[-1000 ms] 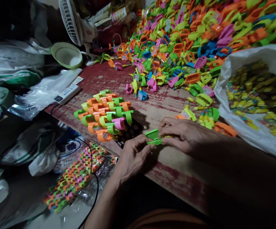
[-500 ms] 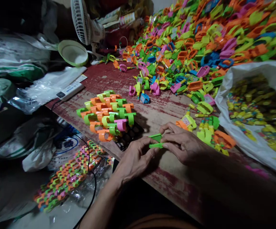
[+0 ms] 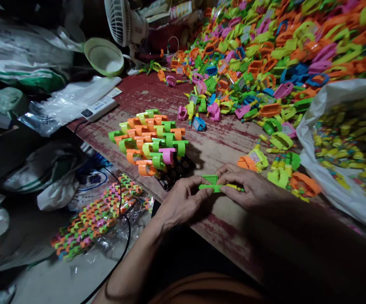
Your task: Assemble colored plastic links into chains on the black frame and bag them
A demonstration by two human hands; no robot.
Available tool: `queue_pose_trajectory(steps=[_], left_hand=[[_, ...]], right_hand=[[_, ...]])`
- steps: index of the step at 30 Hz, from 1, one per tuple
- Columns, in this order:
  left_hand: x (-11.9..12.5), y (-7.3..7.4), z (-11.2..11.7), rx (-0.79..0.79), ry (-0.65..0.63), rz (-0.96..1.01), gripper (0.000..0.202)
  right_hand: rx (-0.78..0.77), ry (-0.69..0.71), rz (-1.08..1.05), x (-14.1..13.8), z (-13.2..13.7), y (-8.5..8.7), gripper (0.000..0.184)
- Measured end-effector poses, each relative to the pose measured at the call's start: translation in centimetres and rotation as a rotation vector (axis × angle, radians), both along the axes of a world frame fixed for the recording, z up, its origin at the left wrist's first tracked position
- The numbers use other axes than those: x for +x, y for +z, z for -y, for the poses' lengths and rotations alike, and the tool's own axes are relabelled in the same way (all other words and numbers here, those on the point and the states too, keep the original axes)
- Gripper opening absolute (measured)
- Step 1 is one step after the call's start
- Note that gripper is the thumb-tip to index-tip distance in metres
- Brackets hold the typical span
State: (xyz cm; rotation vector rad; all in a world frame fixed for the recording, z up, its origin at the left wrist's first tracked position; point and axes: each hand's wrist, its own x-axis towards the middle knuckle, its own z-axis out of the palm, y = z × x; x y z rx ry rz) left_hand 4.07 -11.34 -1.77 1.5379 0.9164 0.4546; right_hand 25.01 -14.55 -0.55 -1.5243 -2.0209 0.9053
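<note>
My left hand (image 3: 183, 202) and my right hand (image 3: 249, 188) meet over the near edge of the worn red table (image 3: 214, 147). Both pinch one small green plastic piece (image 3: 210, 183) between fingertips, the left from its left end, the right from its right end. A thin yellow-green stick (image 3: 233, 186) runs under my right fingers. Just left of the hands a stack of linked orange, green and pink plastic pieces (image 3: 149, 141) rests on a black tray (image 3: 176, 172).
A huge heap of coloured plastic pieces (image 3: 280, 46) fills the far table. A white bag of small yellow parts (image 3: 347, 143) lies right. A fan (image 3: 124, 23), green bowl (image 3: 103, 57) and power strip (image 3: 98, 108) stand at left. Linked chains in plastic (image 3: 97, 219) lie on the floor.
Both hands keep their pinch on the green piece; it has turned flatter between the fingertips. The view has shifted, so everything sits slightly higher and further right.
</note>
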Motion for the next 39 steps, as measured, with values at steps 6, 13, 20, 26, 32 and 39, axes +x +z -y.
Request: queue_pose_trajectory(steps=[6, 13, 20, 26, 32, 39], left_hand=[[0.3, 0.8, 0.2, 0.06, 0.002, -0.067, 0.03], [1.0, 0.8, 0.5, 0.05, 0.03, -0.056, 0.023], [0.7, 0.1, 0.3, -0.026, 0.024, -0.034, 0.022], [0.8, 0.1, 0.2, -0.002, 0.019, -0.019, 0.022], [1.4, 0.3, 0.1, 0.044, -0.004, 0.016, 0.016], [1.6, 0.4, -0.2, 0.131, -0.032, 0.028, 0.015]], right_hand=[[0.063, 0.009, -0.023, -0.4, 0.0, -0.2, 0.021], [0.059, -0.014, 0.0, -0.6, 0.2, -0.4, 0.022], [0.058, 0.0, 0.062, -0.7, 0.2, -0.2, 0.021], [0.132, -0.005, 0.054, -1.1, 0.1, -0.5, 0.021], [0.111, -0.025, 0.061, -1.1, 0.3, -0.4, 0.019], [0.152, -0.041, 0.071, -0.6, 0.5, -1.0, 0.017]])
